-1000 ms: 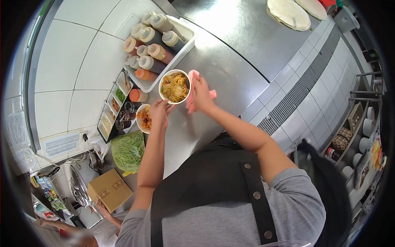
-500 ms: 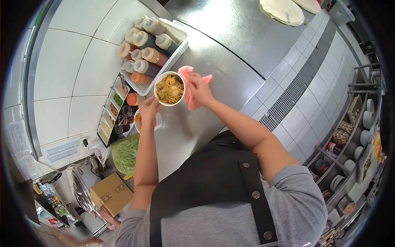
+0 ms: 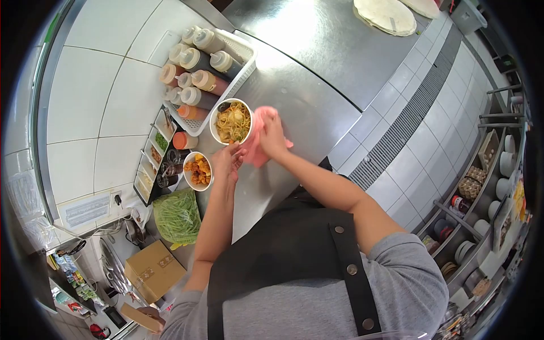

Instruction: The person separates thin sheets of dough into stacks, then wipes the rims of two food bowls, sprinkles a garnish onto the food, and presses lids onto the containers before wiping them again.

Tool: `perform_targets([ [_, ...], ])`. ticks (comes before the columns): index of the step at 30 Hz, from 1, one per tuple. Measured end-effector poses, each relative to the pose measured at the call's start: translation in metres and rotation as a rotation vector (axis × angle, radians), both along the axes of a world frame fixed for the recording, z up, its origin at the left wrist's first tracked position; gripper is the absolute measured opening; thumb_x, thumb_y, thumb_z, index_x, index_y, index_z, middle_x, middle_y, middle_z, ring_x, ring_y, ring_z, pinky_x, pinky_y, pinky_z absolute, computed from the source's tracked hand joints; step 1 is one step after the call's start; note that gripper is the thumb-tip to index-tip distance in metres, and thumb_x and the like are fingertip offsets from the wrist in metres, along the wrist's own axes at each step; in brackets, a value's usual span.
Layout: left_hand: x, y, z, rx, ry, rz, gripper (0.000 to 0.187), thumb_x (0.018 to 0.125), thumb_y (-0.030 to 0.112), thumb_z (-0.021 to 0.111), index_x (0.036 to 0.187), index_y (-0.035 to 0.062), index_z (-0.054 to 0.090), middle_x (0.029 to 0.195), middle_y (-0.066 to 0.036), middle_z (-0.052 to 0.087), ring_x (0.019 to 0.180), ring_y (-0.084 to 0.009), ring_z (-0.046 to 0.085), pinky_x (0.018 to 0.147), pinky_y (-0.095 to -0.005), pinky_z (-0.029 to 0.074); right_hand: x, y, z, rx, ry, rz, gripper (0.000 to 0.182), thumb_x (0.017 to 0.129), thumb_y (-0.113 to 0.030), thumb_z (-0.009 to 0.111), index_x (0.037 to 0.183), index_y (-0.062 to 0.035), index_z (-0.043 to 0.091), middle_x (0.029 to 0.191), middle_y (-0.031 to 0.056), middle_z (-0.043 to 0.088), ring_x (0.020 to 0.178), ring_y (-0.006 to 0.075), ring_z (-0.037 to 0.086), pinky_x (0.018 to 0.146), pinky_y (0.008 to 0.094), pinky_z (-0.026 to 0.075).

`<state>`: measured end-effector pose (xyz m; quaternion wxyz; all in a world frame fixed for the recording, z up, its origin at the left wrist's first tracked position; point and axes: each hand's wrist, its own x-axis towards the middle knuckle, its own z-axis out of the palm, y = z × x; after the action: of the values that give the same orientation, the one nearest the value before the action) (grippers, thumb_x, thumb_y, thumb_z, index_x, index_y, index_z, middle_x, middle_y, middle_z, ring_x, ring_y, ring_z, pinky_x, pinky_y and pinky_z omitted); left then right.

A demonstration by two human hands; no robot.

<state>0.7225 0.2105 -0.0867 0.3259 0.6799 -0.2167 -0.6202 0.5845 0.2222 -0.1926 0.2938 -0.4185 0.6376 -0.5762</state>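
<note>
A white bowl of noodles stands on the steel counter. My left hand is at the near rim of this bowl, fingers partly spread, with nothing visible in them. To the right of the bowl, my right hand presses on a pink cloth, its fingers closed over the fabric. A smaller white bowl with orange-brown chunks of food sits left of my left forearm.
A white basket of squeeze bottles stands against the tiled wall. Below it are an orange-lidded jar, a black topping tray and a bag of green vegetables. Flatbreads lie far back.
My left hand has moved right and nearer to me, around the noodle bowl's rim, uncovering the smaller bowl. The noodle bowl has turned, and the cloth and my right hand have shifted nearer to me.
</note>
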Motion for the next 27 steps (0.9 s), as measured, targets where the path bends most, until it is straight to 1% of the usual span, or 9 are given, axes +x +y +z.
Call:
perform_targets([
  [3,-0.017,-0.001,0.009,0.026,-0.013,-0.035,0.02,0.088,0.011,0.07,0.102,-0.0011,0.062,0.089,-0.007,0.069,0.072,-0.0168,0.068,0.055,-0.0205,0.047,-0.03,-0.026,0.001,-0.255,-0.088,0.187,0.046,0.086,0.005,0.051,0.132,0.0017,0.056,0.131,0.0247,0.053,0.123,0.0439,0.049,0.107,0.0423,0.04],
  [6,-0.025,0.003,0.007,0.018,0.031,-0.059,0.023,0.089,0.012,0.071,0.107,0.0001,0.063,0.09,-0.006,0.069,0.072,-0.0145,0.066,0.058,-0.0206,0.047,-0.033,-0.023,0.0,-0.119,0.054,0.212,0.042,0.089,0.001,0.049,0.13,-0.0002,0.058,0.13,0.0234,0.055,0.124,0.0431,0.05,0.106,0.0424,0.041],
  [9,-0.009,0.014,0.009,-0.093,0.191,-0.403,0.03,0.089,0.013,0.071,0.116,0.0002,0.063,0.092,-0.006,0.07,0.073,-0.0138,0.066,0.062,-0.0208,0.049,-0.042,-0.014,0.001,-0.045,0.129,0.15,0.042,0.089,0.001,0.049,0.13,0.0007,0.058,0.13,0.0239,0.055,0.123,0.0421,0.051,0.106,0.0427,0.041],
  [11,0.014,0.012,0.023,-0.008,-0.084,-0.725,0.034,0.092,0.017,0.07,0.12,-0.0029,0.062,0.102,-0.008,0.07,0.081,-0.0146,0.066,0.072,-0.0254,0.054,-0.049,-0.005,0.0,-0.038,0.162,0.082,0.044,0.087,0.003,0.05,0.131,0.0013,0.058,0.129,0.024,0.054,0.122,0.0402,0.051,0.106,0.0423,0.041],
  [12,0.023,0.008,0.018,-0.01,-0.084,-0.714,0.034,0.092,0.017,0.07,0.12,-0.0029,0.062,0.102,-0.008,0.07,0.081,-0.0146,0.066,0.072,-0.0254,0.054,-0.046,-0.003,0.003,-0.042,0.162,0.092,0.044,0.087,0.003,0.05,0.131,0.0013,0.058,0.129,0.024,0.054,0.122,0.0402,0.051,0.106,0.0423,0.041],
  [14,0.036,-0.007,0.001,-0.22,-0.074,-0.174,0.034,0.094,0.018,0.068,0.12,-0.0036,0.063,0.1,-0.009,0.071,0.081,-0.0152,0.067,0.076,-0.0278,0.055,-0.037,-0.002,0.009,0.016,-0.096,0.036,0.043,0.088,0.001,0.051,0.131,0.0017,0.057,0.129,0.0226,0.053,0.125,0.0387,0.049,0.109,0.0406,0.038],
  [20,0.028,-0.043,-0.011,-0.439,-0.259,-0.167,0.03,0.092,0.011,0.07,0.115,-0.0083,0.066,0.095,-0.011,0.071,0.077,-0.015,0.068,0.068,-0.0276,0.057,0.007,0.032,0.055,-0.169,-0.027,-0.016,0.056,0.091,-0.002,0.056,0.144,0.0037,0.04,0.137,0.0243,0.043,0.128,0.0402,0.043,0.111,0.0444,0.033],
  [24,0.001,-0.02,0.009,-0.421,-0.438,-0.189,0.023,0.086,0.002,0.072,0.104,-0.0121,0.067,0.087,-0.015,0.071,0.068,-0.0198,0.071,0.061,-0.0265,0.059,0.034,0.036,0.0,0.058,0.001,0.123,0.06,0.091,-0.005,0.058,0.146,0.006,0.034,0.143,0.0267,0.035,0.131,0.0422,0.04,0.113,0.0465,0.03],
  [27,-0.005,-0.01,-0.021,-0.481,-0.334,-0.005,0.025,0.085,0.003,0.073,0.104,-0.0113,0.066,0.084,-0.016,0.071,0.069,-0.0209,0.072,0.062,-0.028,0.059,0.044,0.026,-0.016,0.15,0.075,0.162,0.067,0.09,-0.008,0.055,0.151,0.0035,0.028,0.144,0.0291,0.034,0.136,0.0438,0.033,0.113,0.0507,0.029],
])
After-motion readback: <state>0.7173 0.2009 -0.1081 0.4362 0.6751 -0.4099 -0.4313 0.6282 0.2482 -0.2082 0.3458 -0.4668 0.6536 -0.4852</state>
